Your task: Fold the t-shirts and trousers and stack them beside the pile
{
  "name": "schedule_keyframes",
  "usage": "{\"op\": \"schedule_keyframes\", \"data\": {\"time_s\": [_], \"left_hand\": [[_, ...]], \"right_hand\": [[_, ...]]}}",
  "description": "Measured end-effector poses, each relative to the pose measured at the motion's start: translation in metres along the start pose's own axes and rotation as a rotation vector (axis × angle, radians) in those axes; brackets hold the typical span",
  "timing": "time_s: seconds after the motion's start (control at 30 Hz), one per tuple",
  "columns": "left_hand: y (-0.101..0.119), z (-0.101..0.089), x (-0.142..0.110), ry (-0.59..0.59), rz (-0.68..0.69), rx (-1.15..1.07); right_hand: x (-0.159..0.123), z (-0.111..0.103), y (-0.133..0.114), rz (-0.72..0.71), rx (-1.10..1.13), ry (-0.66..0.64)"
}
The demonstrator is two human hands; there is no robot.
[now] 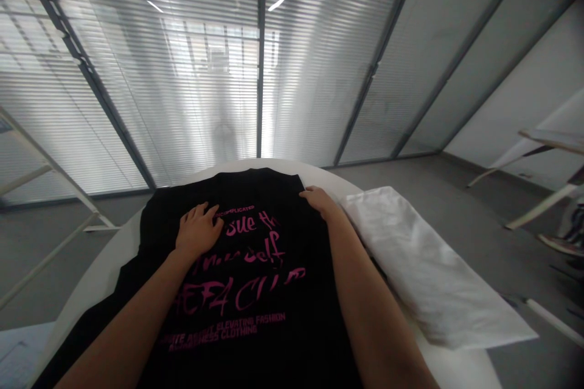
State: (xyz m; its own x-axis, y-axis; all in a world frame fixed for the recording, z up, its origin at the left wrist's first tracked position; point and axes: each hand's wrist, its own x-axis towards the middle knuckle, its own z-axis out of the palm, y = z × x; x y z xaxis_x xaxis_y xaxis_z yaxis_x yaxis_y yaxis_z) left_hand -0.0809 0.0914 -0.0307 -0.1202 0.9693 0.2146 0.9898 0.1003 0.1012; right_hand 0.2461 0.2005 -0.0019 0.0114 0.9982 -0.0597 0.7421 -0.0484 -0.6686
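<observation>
A black T-shirt (255, 358) with pink lettering lies spread over a white round table (98, 279). My left hand (199, 230) rests palm down on the upper part of the print, fingers spread, hiding some letters. At the shirt's upper right edge, my right hand (318, 200) is closed, with the fabric edge between thumb and fingers. The shirt's lower part runs out of view beneath my forearms. Beside my right forearm lies a white, pillow-like bundle (424, 267), slightly wrinkled, reaching over the table's right edge.
Behind the table stands a glass partition with blinds (205, 73) and dark frames. A white metal frame (55, 167) is on the left. Another table with pale legs (542, 206) stands to the right on the grey floor (424, 194). A shoe (563, 245) shows at the right edge.
</observation>
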Motion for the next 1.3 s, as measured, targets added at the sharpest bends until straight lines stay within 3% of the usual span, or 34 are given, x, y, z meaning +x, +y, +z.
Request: {"op": "schedule_keyframes", "data": {"time_s": [0.13,0.3,0.57,0.8,1.0,1.13,1.3], "left_hand": [[0.001,-0.002,0.0,-0.01,-0.011,-0.006],[0.001,0.0,0.0,0.004,-0.006,-0.002],[0.0,0.0,0.0,0.013,0.001,0.002],[0.0,0.001,-0.001,0.017,0.006,-0.01],[-0.002,0.001,0.0,0.018,0.001,-0.046],[-0.01,-0.003,0.008,0.001,-0.066,-0.249],[-0.008,-0.015,0.014,0.073,-0.035,-0.777]], "right_hand": [[-0.003,-0.004,0.002,-0.066,0.176,-0.08],[0.003,0.0,0.007,-0.14,0.231,-0.046],[0.003,0.002,-0.004,-0.25,0.06,0.105],[-0.018,0.01,-0.041,-0.485,-0.126,0.019],[-0.027,0.019,-0.057,-0.532,-0.22,-0.052],[-0.038,0.026,-0.072,-0.619,-0.27,-0.107],[-0.062,0.047,-0.097,-0.782,-0.334,-0.195]]}}
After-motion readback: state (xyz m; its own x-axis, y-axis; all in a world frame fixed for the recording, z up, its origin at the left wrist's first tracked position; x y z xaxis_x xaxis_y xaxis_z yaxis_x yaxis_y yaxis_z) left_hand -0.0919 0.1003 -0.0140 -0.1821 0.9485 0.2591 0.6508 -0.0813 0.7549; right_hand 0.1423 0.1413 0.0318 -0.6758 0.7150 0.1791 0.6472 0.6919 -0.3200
